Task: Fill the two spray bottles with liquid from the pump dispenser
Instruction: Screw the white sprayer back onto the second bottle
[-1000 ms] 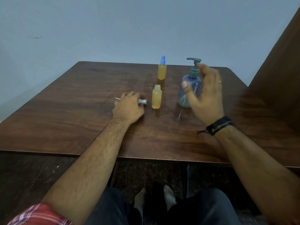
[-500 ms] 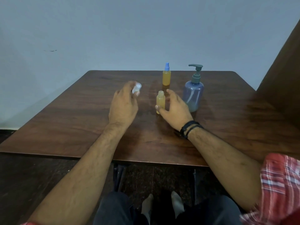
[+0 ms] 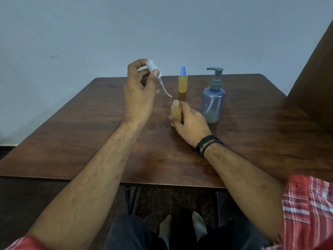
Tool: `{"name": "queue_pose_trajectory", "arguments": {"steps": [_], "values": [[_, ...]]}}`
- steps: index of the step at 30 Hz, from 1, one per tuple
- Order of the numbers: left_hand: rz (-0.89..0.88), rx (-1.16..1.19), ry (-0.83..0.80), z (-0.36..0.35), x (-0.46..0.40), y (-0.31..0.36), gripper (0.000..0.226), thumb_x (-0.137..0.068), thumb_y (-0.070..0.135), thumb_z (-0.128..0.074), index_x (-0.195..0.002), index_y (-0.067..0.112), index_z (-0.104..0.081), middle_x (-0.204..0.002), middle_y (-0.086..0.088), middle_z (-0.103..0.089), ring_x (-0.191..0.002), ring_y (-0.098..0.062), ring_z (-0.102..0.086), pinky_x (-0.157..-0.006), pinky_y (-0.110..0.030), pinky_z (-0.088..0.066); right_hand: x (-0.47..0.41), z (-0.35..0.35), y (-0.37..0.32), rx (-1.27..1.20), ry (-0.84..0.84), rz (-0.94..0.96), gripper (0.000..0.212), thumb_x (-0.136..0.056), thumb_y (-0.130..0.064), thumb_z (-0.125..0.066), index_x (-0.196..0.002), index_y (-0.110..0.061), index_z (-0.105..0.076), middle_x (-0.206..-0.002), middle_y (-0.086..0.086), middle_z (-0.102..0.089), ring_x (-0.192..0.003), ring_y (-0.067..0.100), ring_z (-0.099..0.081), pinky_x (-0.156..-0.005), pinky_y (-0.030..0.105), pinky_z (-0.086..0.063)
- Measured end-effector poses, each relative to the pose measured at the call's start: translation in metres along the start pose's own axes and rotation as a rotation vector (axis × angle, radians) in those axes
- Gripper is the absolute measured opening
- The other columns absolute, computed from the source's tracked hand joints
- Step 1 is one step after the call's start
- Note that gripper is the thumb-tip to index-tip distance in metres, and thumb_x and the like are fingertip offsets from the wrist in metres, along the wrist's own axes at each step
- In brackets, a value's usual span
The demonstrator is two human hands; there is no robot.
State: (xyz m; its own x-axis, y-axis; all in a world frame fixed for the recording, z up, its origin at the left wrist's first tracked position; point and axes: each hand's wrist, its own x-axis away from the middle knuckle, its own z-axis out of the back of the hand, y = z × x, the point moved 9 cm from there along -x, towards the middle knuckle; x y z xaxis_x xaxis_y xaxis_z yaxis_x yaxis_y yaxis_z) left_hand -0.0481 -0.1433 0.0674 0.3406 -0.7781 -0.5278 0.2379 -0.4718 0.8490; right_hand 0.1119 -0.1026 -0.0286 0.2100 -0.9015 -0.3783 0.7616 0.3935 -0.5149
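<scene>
An uncapped small spray bottle (image 3: 175, 111) with yellow liquid stands on the wooden table (image 3: 90, 138); my right hand (image 3: 191, 123) grips its lower body. My left hand (image 3: 139, 94) is raised above the table and pinches a white spray cap (image 3: 153, 70) whose thin dip tube hangs down toward the open bottle neck. A second yellow spray bottle (image 3: 182, 82) with a blue cap stands farther back. The blue-grey pump dispenser (image 3: 212, 103) with a grey pump head stands right of my right hand.
A pale wall rises behind the table. A brown wooden panel (image 3: 313, 83) stands at the right edge. My legs and feet show under the table's front edge.
My left hand lifted the white spray cap off the table to above the open bottle. My right hand left the pump dispenser and took hold of the uncapped bottle.
</scene>
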Motion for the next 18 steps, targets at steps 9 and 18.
{"name": "queue_pose_trajectory", "arguments": {"steps": [9,18], "values": [[-0.005,-0.067,-0.078,-0.019,0.000,-0.002,0.026,-0.102,0.023,-0.060,-0.125,0.021,-0.050,-0.109,-0.001,-0.073,-0.092,-0.009,-0.071,-0.075,-0.038,-0.063,0.001,0.000,-0.002,0.004,-0.008,0.002,0.059,-0.098,-0.048,-0.056,-0.147,-0.019,-0.040,-0.126,0.006,-0.065,-0.112,0.028,-0.063,-0.094,0.044,-0.052],[0.014,-0.045,-0.034,-0.012,-0.004,-0.003,0.026,-0.101,0.026,-0.062,-0.124,0.025,-0.050,-0.107,0.003,-0.072,-0.088,-0.005,-0.071,-0.075,-0.039,-0.063,0.001,0.002,-0.003,0.006,0.012,0.020,0.058,-0.098,-0.048,-0.056,-0.145,-0.019,-0.041,-0.122,0.004,-0.066,-0.109,0.027,-0.064,-0.091,0.041,-0.052]]}}
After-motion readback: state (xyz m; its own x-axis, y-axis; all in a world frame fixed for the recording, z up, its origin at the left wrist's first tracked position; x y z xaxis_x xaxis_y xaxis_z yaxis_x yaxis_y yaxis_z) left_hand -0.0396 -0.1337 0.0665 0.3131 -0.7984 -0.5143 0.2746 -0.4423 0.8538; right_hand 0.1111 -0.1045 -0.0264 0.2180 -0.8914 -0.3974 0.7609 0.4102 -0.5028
